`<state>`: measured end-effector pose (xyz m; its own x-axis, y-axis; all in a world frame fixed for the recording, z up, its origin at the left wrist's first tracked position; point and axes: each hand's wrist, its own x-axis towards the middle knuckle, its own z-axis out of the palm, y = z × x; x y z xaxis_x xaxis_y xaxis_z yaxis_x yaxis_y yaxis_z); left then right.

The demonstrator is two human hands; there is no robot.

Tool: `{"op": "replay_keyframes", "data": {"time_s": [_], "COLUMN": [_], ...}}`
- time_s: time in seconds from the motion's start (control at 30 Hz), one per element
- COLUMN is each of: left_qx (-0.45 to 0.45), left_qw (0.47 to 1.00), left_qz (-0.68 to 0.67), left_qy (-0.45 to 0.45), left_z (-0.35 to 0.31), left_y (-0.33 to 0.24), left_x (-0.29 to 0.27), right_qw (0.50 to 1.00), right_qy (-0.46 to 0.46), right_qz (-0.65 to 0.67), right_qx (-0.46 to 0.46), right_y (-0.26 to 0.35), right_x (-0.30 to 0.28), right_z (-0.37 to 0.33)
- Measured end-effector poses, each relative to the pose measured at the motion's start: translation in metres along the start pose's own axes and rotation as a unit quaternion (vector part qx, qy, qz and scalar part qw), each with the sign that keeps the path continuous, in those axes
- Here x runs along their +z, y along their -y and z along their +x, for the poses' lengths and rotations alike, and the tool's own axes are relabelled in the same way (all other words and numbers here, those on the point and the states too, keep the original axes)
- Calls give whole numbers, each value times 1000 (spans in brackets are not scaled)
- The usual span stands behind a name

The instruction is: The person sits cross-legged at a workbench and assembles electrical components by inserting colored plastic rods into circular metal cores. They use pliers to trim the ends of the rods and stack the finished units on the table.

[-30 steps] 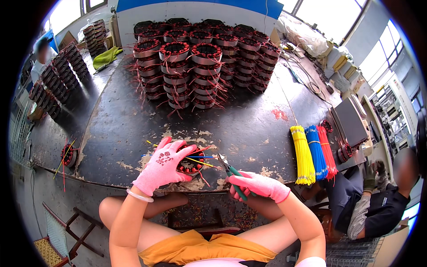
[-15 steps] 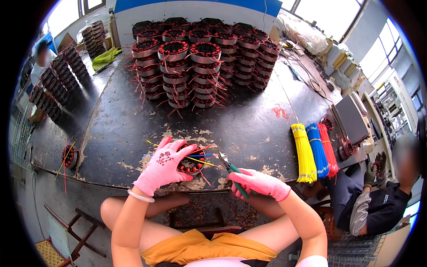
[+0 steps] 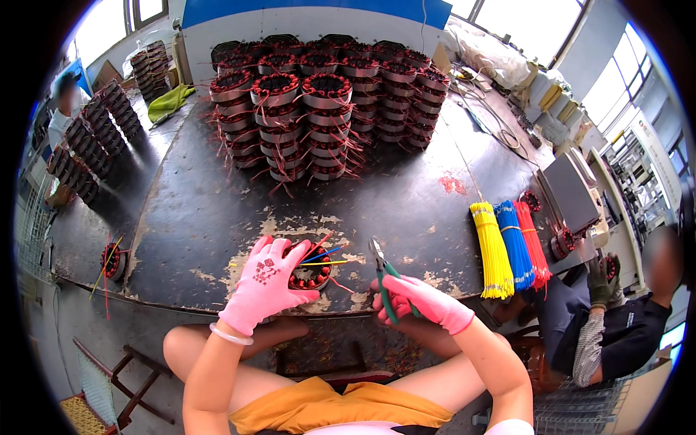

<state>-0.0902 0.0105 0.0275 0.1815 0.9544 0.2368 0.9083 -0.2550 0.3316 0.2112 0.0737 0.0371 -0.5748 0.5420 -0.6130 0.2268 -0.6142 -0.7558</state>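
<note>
In a pink glove, my left hand (image 3: pixel 264 281) holds a motor stator (image 3: pixel 324 278) by its left side on the bench, thumb at the near rim and fingers over the far rim. The stator is a ring with red windings. A blue wire (image 3: pixel 323 254), a yellow wire (image 3: pixel 326 263) and red leads stick out to its right; the hand hides its left part. My right hand (image 3: pixel 426 301), also gloved in pink, grips green-handled cutting pliers (image 3: pixel 388 270). Their jaws point away from me, right of the stator and apart from the wires.
Stacked stators (image 3: pixel 286 130) crowd the bench's far side. Yellow (image 3: pixel 491 250), blue (image 3: pixel 515 246) and red (image 3: pixel 531 243) wire bundles lie at right. Another stator (image 3: pixel 114 262) sits at the left edge. A co-worker (image 3: pixel 609 319) sits at right; another person (image 3: pixel 64 109) is at far left.
The pliers have swung from pointing toward the stator's wires to pointing away from me, their handles wider apart. The blue wire now slants up to the right. My left hand still holds the stator.
</note>
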Motion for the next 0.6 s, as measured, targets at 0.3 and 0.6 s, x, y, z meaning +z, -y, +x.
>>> {"op": "replay_keyframes", "data": {"time_s": [0.3,0.6], "left_qx": [-19,-15], "left_qw": [999,1000], "left_qz": [13,-11], "left_qy": [-23,-2], "left_z": [-2,1], "left_y": [1,0], "left_x": [15,12], "right_qw": [997,998], "right_qy": [48,20], "right_qz": [-35,-49], "right_qx": [49,37], "right_y": [-7,-2], "right_x": [-4,2], "right_z": [-1,7]}}
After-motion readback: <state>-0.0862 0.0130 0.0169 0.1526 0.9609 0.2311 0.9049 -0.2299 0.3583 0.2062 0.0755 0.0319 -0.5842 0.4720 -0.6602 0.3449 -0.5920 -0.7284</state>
